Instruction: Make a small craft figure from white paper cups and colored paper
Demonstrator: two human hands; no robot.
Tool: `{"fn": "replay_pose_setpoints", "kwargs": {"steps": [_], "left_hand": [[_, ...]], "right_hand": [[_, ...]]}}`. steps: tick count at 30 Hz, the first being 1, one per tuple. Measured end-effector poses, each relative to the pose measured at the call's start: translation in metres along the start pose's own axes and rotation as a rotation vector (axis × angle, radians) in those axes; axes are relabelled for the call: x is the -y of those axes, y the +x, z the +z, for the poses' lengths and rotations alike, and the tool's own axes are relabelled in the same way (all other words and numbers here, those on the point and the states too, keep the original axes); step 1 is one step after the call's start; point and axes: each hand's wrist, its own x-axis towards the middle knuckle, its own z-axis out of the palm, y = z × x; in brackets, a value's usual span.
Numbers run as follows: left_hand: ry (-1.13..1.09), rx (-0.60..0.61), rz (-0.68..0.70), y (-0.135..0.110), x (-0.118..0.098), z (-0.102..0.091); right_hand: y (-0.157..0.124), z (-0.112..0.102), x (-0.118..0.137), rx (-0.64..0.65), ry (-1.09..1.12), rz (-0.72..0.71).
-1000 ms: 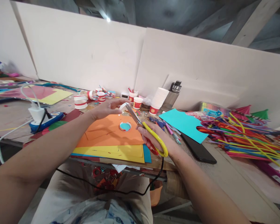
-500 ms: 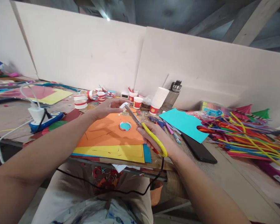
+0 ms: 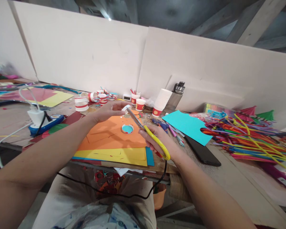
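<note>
My right hand [image 3: 157,138] grips yellow-handled scissors [image 3: 154,138], the blades pointing up and to the left. Between the fingers of my left hand [image 3: 113,110] is a small white paper piece [image 3: 126,109], curved like part of a cup. The scissor tips meet this paper at its right edge; whether they are cutting into it I cannot tell. Below the blades, a shallow cut ring with a blue inside [image 3: 127,128] lies on an orange paper sheet [image 3: 102,135]. Yellow sheets [image 3: 112,156] stick out under the orange one.
Behind my hands stand a red-and-white paper cup [image 3: 140,104], a stack of cups [image 3: 162,101] and a bottle [image 3: 176,97]. Cyan paper [image 3: 188,125] overlaps a black phone [image 3: 202,151] on the right, beside many pipe cleaners [image 3: 248,140]. A blue power strip [image 3: 46,124] sits left.
Both hands, the scissors and the paper piece hold nearly the same positions. The whole view has shifted very slightly.
</note>
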Motion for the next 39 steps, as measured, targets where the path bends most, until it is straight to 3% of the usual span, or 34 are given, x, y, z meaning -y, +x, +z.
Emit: {"fn": "replay_pose_setpoints", "kwargs": {"steps": [22,35,39], "left_hand": [[-0.023,0.015,-0.02,0.001,0.004,-0.001],[-0.061,0.032,0.02,0.002,0.008,-0.003],[-0.071,-0.004,0.004,0.002,0.008,-0.003]], "right_hand": [[0.0,0.001,0.001,-0.007,-0.02,0.024],[0.006,0.0,-0.008,0.012,-0.067,-0.023],[0.007,-0.002,-0.008,0.014,-0.096,-0.126]]}}
